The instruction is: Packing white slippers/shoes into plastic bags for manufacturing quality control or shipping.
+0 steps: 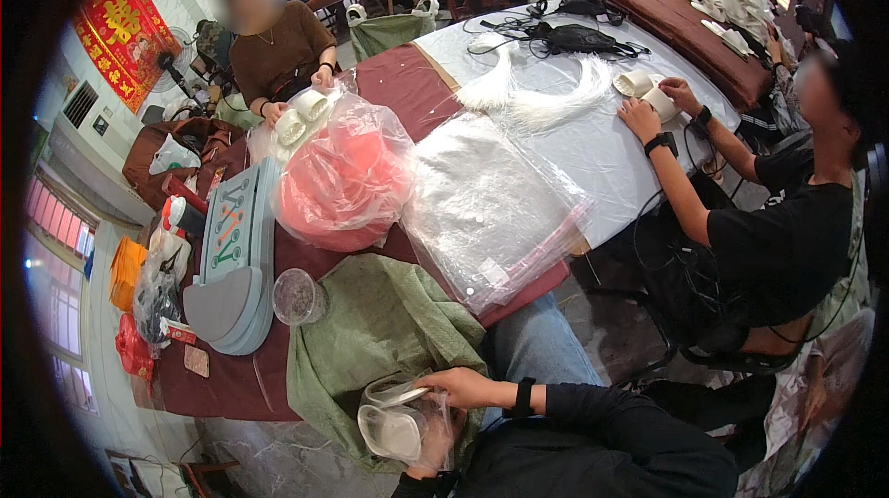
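— Low in the frame, at the near worktop edge: white moulded cup-shaped piece (394, 431), wrapped in a clear plastic bag (435, 424). Held over green cloth (380, 331).
— Hands?
— Right hand (460, 387): fingers curled, pinching the bag's upper edge beside a clear lid-like rim (394, 393). Left hand (428, 450): closed round the bagged piece from below, partly veiled by plastic; exact finger spread hard to tell. Black band on right wrist, dark sleeves on both arms.
— Next outward?
— On dark red worktop (231, 378): small round clear container (298, 296) just beside the green cloth. Left of it, grey-blue stack of moulded trays (231, 257), tool shapes printed on top. Behind the cloth, large clear bag of pink-red items (343, 183). To its right, flat pile of clear plastic sleeves (491, 206), overhanging the worktop edge.
— Further off?
— White feathery bundles (546, 95) on pale covered worktop (602, 151); black cables and bag (574, 35) beyond. Person in black (778, 239), at right, both hands on white cup pieces (648, 91). Person in brown (278, 49), far side, hands on similar white pieces (301, 114). Red wall hanging (120, 31) at upper left; bags and an orange crate (125, 271) along the left wall.
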